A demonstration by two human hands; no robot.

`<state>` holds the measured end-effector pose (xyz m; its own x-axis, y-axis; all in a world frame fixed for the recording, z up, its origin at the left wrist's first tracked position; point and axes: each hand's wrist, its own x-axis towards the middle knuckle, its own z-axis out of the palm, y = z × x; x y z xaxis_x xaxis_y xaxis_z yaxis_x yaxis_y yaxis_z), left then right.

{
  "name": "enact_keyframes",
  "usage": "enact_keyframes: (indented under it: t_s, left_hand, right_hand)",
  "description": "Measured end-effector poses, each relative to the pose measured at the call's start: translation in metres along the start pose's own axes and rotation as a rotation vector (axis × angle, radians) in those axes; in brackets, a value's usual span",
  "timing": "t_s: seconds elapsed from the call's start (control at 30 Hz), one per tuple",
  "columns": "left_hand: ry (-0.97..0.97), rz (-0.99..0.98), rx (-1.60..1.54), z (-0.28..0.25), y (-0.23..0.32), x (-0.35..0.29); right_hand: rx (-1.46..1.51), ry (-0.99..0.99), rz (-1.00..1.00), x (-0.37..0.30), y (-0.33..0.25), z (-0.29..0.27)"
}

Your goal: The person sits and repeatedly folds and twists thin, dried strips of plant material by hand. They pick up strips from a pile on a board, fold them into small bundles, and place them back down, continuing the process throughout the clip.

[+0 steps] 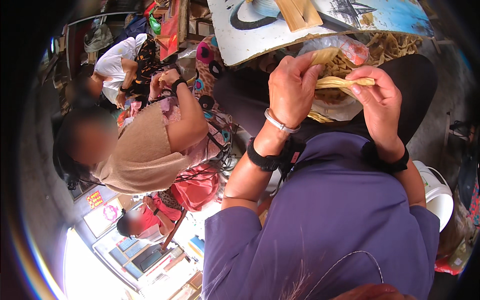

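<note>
My left hand (290,90) is closed, its thumb and fingers pinching a pale yellow dried strip (339,82), flat and fibrous like a husk or leaf. A wider folded flap of the same yellow material (326,55) stands up beyond the left fingertips. My right hand (379,100) pinches the strip's other end between thumb and fingers, so it stretches across between both hands. Below them, over my lap, is a whitish plastic bag or basin (342,112) holding more yellow pieces, partly hidden by the hands.
Ahead is a painted board (320,25) with a flat wooden piece (298,13) on it. A heap of yellow strips (395,47) lies beneath its edge, beside a plastic bag (354,51). A white bucket (434,195) stands at right. Several people sit at left, one close by (145,140).
</note>
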<state>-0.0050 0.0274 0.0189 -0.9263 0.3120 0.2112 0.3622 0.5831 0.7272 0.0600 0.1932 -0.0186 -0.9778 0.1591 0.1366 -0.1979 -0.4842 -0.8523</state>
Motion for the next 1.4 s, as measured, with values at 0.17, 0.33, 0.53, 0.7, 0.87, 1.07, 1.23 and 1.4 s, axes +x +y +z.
enact_keyframes:
  t_s: [0.17,0.33,0.53,0.7,0.87,1.07,1.23,1.4]
  left_hand:
    - [-0.04,0.196,0.356,-0.019,0.035,-0.004]
    - [0.11,0.355,0.256,-0.02,0.04,-0.004]
    - [0.106,0.281,0.178,-0.021,0.038,-0.008]
    - [-0.053,0.199,-0.018,-0.028,0.044,-0.007]
    - [-0.009,0.164,0.041,-0.02,0.032,-0.003]
    - [0.151,0.011,-0.232,0.007,0.013,-0.002]
    - [0.038,0.244,0.0,0.001,0.001,0.001]
    - [-0.195,-0.406,-0.88,-0.007,0.006,-0.002]
  right_hand:
    - [-0.172,0.08,-0.277,0.012,-0.015,0.015]
    - [-0.214,0.058,-0.383,0.032,0.001,0.018]
    - [-0.535,-0.116,-0.263,0.02,-0.011,0.027]
    - [-0.555,-0.241,-0.162,0.019,-0.009,0.01]
    - [-0.313,-0.302,-0.001,0.017,-0.01,-0.003]
    - [0.115,-0.18,0.206,0.017,0.008,0.002]
    - [0.257,-0.244,0.414,0.018,0.017,-0.009]
    - [0.17,-0.182,0.439,0.016,0.024,-0.011]
